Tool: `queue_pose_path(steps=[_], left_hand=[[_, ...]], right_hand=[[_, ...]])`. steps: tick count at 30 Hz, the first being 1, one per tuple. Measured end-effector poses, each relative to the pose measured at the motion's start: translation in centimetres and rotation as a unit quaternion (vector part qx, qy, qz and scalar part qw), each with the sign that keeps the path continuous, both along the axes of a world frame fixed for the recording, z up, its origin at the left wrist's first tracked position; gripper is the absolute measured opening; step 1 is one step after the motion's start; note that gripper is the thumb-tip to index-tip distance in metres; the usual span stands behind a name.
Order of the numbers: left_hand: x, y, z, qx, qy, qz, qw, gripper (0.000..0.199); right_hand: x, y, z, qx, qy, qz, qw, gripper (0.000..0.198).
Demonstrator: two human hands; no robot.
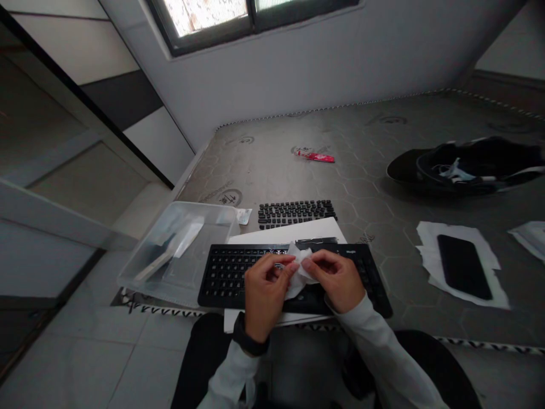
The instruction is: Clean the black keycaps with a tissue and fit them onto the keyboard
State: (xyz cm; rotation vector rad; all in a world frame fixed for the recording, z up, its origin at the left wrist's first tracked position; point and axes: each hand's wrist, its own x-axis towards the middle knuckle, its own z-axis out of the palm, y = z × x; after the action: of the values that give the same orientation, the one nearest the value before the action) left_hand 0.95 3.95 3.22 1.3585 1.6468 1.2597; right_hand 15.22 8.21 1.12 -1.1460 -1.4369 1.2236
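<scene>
"Starting with the largest, what is there?"

"The grey patterned mat (374, 213), with zigzag piping along its near edge. The clear plastic bin (208, 210) stands right by that edge, on the left."

"And on the right?"

"A black brimmed cap (402, 166), well apart from the black keyboard (225, 272). The keyboard lies across a white slab (298, 232) that reaches the near edge, so there is little room in front."

"Where is there space?"

"Behind the black keycap rows (296, 213), open mat runs back to the wall, broken by a slim red item too blurred to name (317, 157). Another strip separates the keyboard from the phone (463, 267), which lies on white paper (430, 233)."

"The hands?"

"Left (268, 284) and right hand (340, 278) both pinch the crumpled white tissue (294, 288) between thumb and fingers, above the keyboard's middle."
</scene>
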Motion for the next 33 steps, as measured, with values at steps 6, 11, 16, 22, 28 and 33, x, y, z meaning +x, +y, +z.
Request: queue_pose_path(steps=[6,11,16,22,28,33], left_hand=[[0.0,0.1,0.3,0.007,0.025,0.000,1.000,0.018],[-0.8,0.6,0.0,0.020,-0.005,0.039,0.999,0.015],[-1.2,0.7,-0.1,-0.044,-0.115,-0.100,0.987,0.012],[-0.6,0.4,-0.1,-0.074,-0.169,-0.064,0.981,0.021],[-0.1,-0.1,0.4,-0.042,-0.211,-0.009,0.977,0.023],[-0.2,-0.4,0.8,-0.025,-0.152,-0.049,0.987,0.018]], right_hand=[[-0.2,-0.1,-0.4,0.005,-0.027,0.012,1.000,0.024],[-0.4,0.2,-0.7,-0.035,0.046,-0.028,0.998,0.026],[0.2,0.6,-1.0,-0.059,0.143,-0.027,0.988,0.036],[0.7,0.3,-1.1,0.072,-0.026,-0.010,0.997,0.017],[-0.3,-0.2,-1.5,0.140,-0.108,0.060,0.982,0.039],[0.5,0.3,-2.1,0.171,-0.185,-0.029,0.967,0.021]])
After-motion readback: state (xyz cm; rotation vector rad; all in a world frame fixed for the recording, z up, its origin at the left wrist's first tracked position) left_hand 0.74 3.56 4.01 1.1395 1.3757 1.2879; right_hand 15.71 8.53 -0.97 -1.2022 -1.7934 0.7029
